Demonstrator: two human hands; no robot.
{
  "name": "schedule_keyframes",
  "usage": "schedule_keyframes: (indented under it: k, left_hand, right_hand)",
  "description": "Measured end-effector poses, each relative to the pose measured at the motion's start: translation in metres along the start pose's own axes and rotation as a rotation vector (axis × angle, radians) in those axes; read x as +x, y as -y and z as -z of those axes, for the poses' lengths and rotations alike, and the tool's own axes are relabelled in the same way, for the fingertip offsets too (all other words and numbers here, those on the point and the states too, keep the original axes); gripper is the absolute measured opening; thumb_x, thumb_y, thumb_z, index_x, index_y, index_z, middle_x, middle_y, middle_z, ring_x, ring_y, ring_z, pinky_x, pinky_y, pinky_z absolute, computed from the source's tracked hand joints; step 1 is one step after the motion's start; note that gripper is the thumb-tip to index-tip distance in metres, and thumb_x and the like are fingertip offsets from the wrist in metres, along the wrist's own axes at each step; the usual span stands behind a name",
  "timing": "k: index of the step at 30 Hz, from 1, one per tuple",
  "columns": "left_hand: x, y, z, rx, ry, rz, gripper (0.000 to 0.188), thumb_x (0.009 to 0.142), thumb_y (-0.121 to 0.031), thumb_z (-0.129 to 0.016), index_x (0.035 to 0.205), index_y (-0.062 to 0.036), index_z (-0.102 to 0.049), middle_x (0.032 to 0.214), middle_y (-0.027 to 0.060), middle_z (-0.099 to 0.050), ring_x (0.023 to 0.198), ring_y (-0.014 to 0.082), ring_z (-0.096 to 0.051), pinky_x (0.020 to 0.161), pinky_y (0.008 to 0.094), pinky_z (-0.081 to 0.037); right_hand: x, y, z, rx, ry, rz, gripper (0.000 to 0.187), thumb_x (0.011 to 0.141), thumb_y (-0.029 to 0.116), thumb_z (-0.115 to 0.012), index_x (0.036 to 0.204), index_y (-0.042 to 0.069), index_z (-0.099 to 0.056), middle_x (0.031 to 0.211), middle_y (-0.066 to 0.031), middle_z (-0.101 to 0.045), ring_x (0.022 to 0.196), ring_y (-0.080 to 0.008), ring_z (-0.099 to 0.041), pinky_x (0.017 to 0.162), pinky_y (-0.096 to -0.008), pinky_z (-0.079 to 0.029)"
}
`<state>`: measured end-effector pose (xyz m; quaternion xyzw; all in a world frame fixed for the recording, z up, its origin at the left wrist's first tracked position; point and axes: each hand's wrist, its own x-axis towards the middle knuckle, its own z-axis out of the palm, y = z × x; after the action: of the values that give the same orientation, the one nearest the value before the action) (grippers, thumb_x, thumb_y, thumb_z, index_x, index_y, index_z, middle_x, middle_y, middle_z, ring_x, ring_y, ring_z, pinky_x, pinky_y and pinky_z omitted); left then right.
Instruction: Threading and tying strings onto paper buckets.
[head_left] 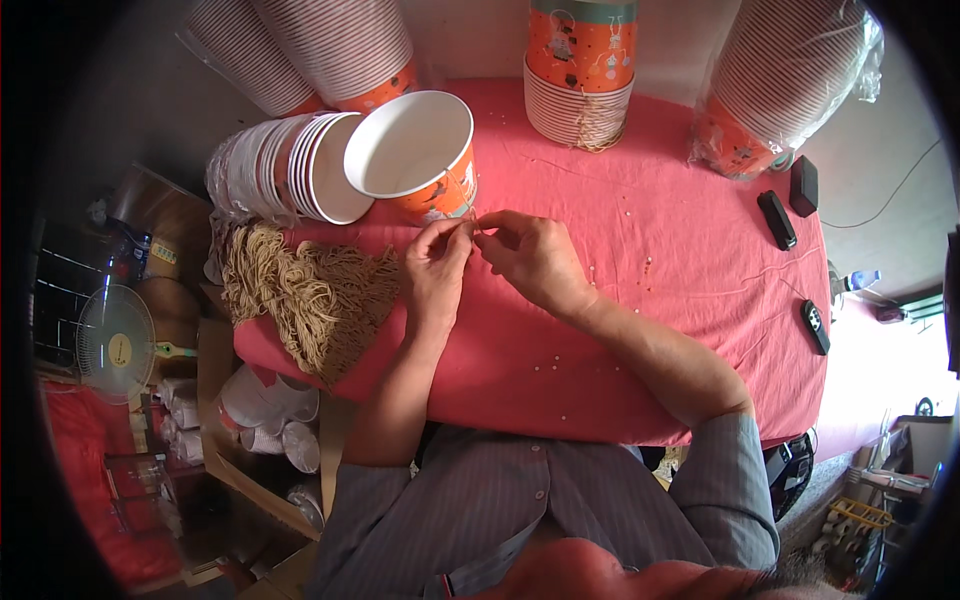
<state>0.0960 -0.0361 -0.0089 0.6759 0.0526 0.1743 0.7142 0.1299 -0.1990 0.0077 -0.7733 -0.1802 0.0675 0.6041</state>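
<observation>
Fingertips [463, 228] on cord [459, 187], bucket [408, 150] just beyond

Just beyond your left hand [435, 265] and right hand [535, 255], you have a round paper bucket [410, 145] on the pink cloth [690, 230]. Its inside is plain white and bare, with a thick white rolled rim and an orange outer wall printed with dark and pale figures. Its mouth faces up and its wall narrows toward the base. A thin, pale cord [458, 188] hangs in a curve against the outer wall on the bucket's right side, running down to your pinched fingertips; its lower end is too small to make out surely.
</observation>
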Motion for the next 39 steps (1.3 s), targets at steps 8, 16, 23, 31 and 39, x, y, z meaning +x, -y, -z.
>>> schedule_keyframes:
  k: [8, 16, 23, 31, 39]
  left_hand:
    - [-0.002, 0.002, 0.001, 0.022, 0.007, 0.056, 0.01, 0.106, -0.006, -0.071, 0.107, 0.0006, -0.079, 0.086, -0.0059, -0.067, 0.078, 0.0028, -0.056, 0.071, 0.0225, -0.046]
    - [-0.003, 0.001, 0.001, 0.182, 0.034, -0.109, 0.023, 0.112, -0.019, -0.069, 0.109, 0.0018, -0.077, 0.084, -0.0047, -0.068, 0.079, 0.0037, -0.057, 0.07, 0.0243, -0.046]
    - [0.01, 0.005, 0.009, 0.309, 0.005, -0.226, 0.031, 0.114, -0.022, -0.064, 0.128, 0.0043, -0.072, 0.115, 0.0111, -0.079, 0.105, 0.0166, -0.071, 0.094, 0.0314, -0.055]
    - [0.013, 0.007, 0.013, 0.234, 0.112, -0.146, 0.043, 0.117, -0.031, -0.058, 0.15, -0.0056, -0.064, 0.084, -0.0074, -0.055, 0.072, 0.0007, -0.043, 0.06, 0.0209, -0.034]
    - [0.021, 0.001, 0.013, 0.214, 0.123, -0.166, 0.032, 0.113, -0.023, -0.066, 0.133, 0.0017, -0.07, 0.117, 0.0045, -0.074, 0.105, 0.0113, -0.065, 0.093, 0.0282, -0.052]
  right_hand:
    - [0.0, -0.006, -0.004, -0.219, -0.13, 0.194, 0.025, 0.098, 0.014, -0.075, 0.12, 0.002, -0.079, 0.094, -0.0192, -0.08, 0.079, -0.027, -0.081, 0.07, -0.0374, -0.062]
    - [0.004, -0.007, 0.005, -0.25, -0.169, 0.293, 0.018, 0.096, 0.012, -0.073, 0.109, 0.002, -0.079, 0.088, -0.0194, -0.077, 0.074, -0.03, -0.078, 0.068, -0.0395, -0.061]
    - [0.004, -0.01, 0.004, -0.153, -0.146, 0.244, 0.018, 0.096, 0.013, -0.073, 0.109, 0.002, -0.079, 0.087, -0.0187, -0.077, 0.072, -0.0236, -0.076, 0.07, -0.0373, -0.061]
    - [0.003, -0.01, 0.004, -0.171, -0.137, 0.246, 0.019, 0.097, 0.014, -0.072, 0.109, 0.003, -0.079, 0.085, -0.018, -0.077, 0.07, -0.0254, -0.076, 0.069, -0.038, -0.061]
    - [0.004, -0.012, 0.003, -0.221, -0.15, 0.27, 0.019, 0.097, 0.015, -0.072, 0.109, 0.003, -0.08, 0.085, -0.0182, -0.078, 0.07, -0.0266, -0.076, 0.07, -0.0385, -0.061]
